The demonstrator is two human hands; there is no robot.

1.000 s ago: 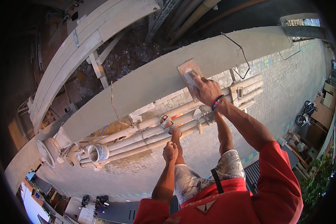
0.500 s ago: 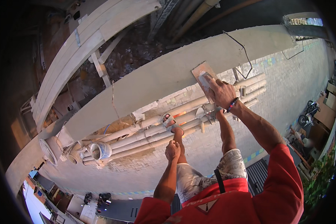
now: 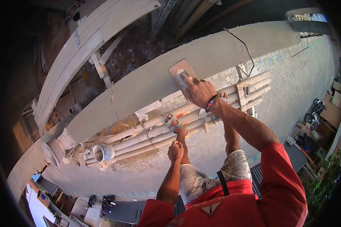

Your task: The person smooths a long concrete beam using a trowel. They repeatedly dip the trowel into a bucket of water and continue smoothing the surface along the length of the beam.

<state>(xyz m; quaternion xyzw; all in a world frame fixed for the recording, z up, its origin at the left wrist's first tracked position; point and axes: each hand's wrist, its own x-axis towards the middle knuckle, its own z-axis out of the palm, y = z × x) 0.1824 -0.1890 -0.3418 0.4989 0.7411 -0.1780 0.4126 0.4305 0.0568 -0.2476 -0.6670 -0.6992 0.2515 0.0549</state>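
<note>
My right hand (image 3: 201, 93) is closed around the grip of a plastering float (image 3: 176, 67), a flat rectangular tool smeared with plaster. Its plate lies against the smooth grey plastered face of a long beam (image 3: 147, 85). The fingers wrap the grip from above, and a beaded bracelet circles that wrist. Lower down, my left hand (image 3: 175, 151) is closed in a fist beside my left shin, with no tool showing in it. My feet stand on a row of long round poles (image 3: 155, 132) below the beam.
A white and blue bucket (image 3: 107, 152) stands on the poles to the left, beside a round pale rim (image 3: 50, 155). A bent steel rod (image 3: 247, 49) sticks out across the beam. Far below lies a paved ground (image 3: 291, 79) with a motorcycle (image 3: 315, 110) at the right.
My right hand has moved the float leftward along the beam, and its forearm now crosses in front of my right leg. My left hand has barely shifted.
</note>
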